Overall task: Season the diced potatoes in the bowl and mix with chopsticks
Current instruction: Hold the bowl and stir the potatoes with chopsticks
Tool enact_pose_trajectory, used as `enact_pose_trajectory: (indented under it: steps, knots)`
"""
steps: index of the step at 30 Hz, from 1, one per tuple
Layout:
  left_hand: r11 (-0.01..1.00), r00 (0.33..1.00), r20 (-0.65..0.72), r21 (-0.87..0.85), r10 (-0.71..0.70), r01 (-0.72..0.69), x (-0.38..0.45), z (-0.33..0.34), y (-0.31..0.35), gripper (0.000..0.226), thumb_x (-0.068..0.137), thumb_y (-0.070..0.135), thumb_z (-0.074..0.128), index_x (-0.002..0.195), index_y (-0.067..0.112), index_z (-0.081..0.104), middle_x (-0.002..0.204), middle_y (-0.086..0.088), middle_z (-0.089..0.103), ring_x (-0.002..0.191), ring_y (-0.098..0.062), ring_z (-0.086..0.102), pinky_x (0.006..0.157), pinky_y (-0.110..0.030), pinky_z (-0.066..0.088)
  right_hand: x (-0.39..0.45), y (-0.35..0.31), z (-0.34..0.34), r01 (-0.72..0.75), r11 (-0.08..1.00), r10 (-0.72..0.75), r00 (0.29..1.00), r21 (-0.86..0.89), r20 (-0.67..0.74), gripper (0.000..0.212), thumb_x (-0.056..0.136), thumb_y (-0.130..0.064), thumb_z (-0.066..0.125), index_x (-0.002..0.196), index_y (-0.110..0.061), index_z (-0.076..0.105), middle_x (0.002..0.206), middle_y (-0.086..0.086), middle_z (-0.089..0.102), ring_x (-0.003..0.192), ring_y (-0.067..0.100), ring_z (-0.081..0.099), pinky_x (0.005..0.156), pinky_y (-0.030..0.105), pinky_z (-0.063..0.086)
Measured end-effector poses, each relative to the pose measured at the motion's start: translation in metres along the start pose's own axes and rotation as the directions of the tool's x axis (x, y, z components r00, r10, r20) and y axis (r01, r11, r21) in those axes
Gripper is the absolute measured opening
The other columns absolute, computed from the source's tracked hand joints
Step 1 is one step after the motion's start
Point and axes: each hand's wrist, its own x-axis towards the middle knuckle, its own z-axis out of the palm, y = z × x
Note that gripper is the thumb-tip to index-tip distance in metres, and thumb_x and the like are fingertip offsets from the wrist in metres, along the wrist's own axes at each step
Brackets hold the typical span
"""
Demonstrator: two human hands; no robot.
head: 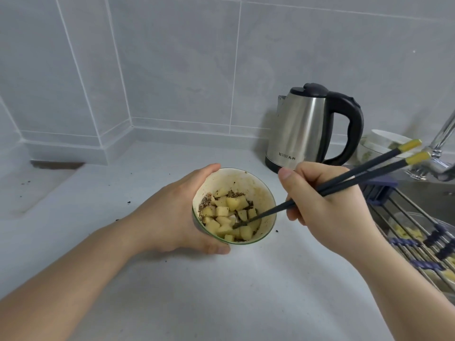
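A small white bowl (256,185) sits on the white counter, tilted slightly toward me. Inside lie yellow diced potatoes (227,217) with brown-grey seasoning (205,205) piled along the left wall and scattered between the pieces. My left hand (172,212) wraps the bowl's left side, thumb at the near rim, fingers at the far rim. My right hand (327,205) grips a pair of dark chopsticks (369,168) with yellow ends. Their tips reach down among the potatoes at the bowl's lower right.
A steel electric kettle (302,126) with a black handle stands behind the bowl. To the right are a sink with a metal drying rack (418,244), a tap (440,143) and white dishes (379,143). Dark crumbs dot the counter (221,291) to the left.
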Motion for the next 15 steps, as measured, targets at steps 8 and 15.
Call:
enact_pose_trajectory:
  steps: [8,15]
  knots:
    - [1.0,1.0,0.0,0.009,0.0,0.0,0.0,0.0,0.0,0.139,0.032,0.07,0.089,0.146,0.063,0.01,0.131,0.047,0.039,0.123,0.009,0.044,0.096,-0.015,0.04,0.006,0.0,-0.024,-0.02,0.997,0.029,0.992,0.072,-0.123,0.047,0.099,-0.017,0.058,0.054,-0.001,0.054,0.043,0.01,0.056,0.04,0.018,0.042,0.042,0.022,0.039]
    - [1.0,1.0,-0.008,0.004,0.01,-0.01,0.0,0.0,0.0,0.139,0.031,0.07,0.088,0.148,0.061,0.012,0.133,0.045,0.04,0.123,0.012,0.045,0.098,-0.015,0.042,-0.004,0.001,0.007,0.021,0.999,-0.026,0.99,0.035,0.14,0.047,0.102,-0.036,0.055,0.064,-0.009,0.058,0.053,0.007,0.065,0.043,0.015,0.057,0.046,0.029,0.047]
